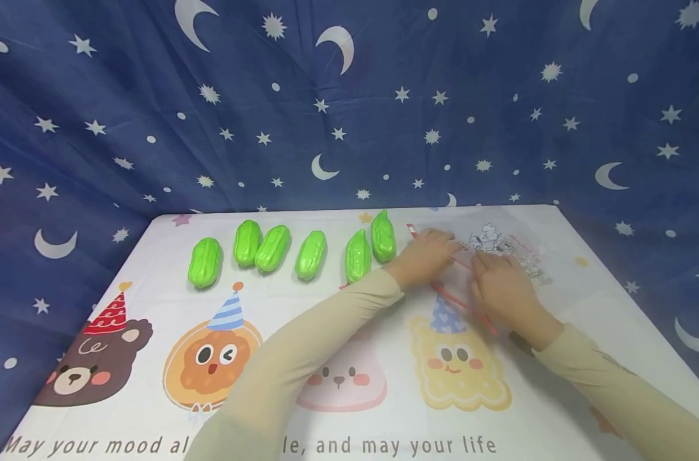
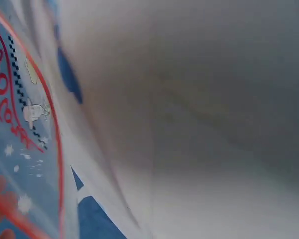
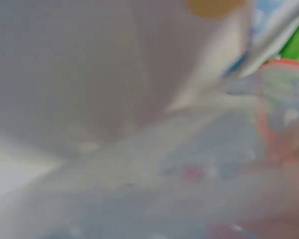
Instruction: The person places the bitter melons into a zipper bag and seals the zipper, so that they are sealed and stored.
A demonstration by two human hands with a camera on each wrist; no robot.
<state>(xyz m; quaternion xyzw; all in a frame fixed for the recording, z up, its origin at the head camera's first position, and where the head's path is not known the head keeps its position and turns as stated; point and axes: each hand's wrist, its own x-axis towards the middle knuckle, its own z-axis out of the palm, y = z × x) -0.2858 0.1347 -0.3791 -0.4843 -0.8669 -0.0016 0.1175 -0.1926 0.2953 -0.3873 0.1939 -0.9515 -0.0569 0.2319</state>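
A clear plastic zip bag (image 1: pixel 502 246) with red edging and printed cartoon figures lies at the right side of the table. My left hand (image 1: pixel 425 257) grips its mouth near the red strip. The right hand (image 1: pixel 507 291) holds the bag on the other side, fingers bent against the plastic. In the left wrist view the bag's red edge (image 2: pixel 50 99) curves past lettering, and blurred fingertips show at the lower left. The right wrist view is mostly blurred plastic with a red edge (image 3: pixel 263 117). My fingertips are partly hidden in the head view.
Several glossy green ridged, pod-shaped pieces (image 1: pixel 310 255) lie in a loose row along the back; the rightmost one (image 1: pixel 383 237) is close to my left hand. The white tablecloth (image 1: pixel 395 426) has printed cartoons and lettering. A dark blue curtain (image 1: pixel 349 115) with moons and stars stands behind.
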